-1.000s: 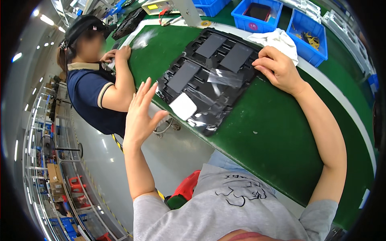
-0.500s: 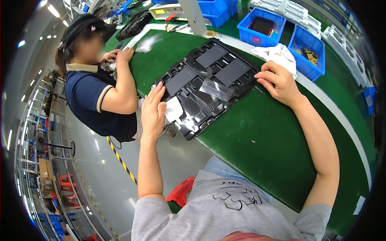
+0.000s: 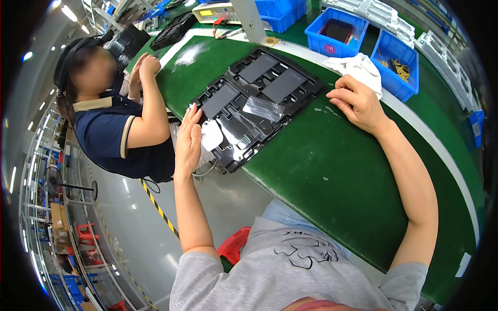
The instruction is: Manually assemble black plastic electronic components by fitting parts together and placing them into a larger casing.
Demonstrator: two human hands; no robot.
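A black plastic tray lies aslant on the green bench, its near left corner sticking out past the bench edge. Dark flat rectangular blocks sit in its pockets, and a clear plastic bag lies on top. At the tray's left end is a white label or paper. My left hand rests against that end, open with fingers stretched out. To the right of the tray, apart from it, my right hand hovers with loosely bent fingers, a small gap between thumb and forefinger and nothing in it.
A co-worker sits at the left, hands raised over the bench. Blue bins and a white cloth line the far side. A metal post stands beside a bench instrument. The green bench top extends to my right.
The tray has slid left along with my left hand and come away from my right hand, which has barely moved. The co-worker has leaned left and lifted their hands.
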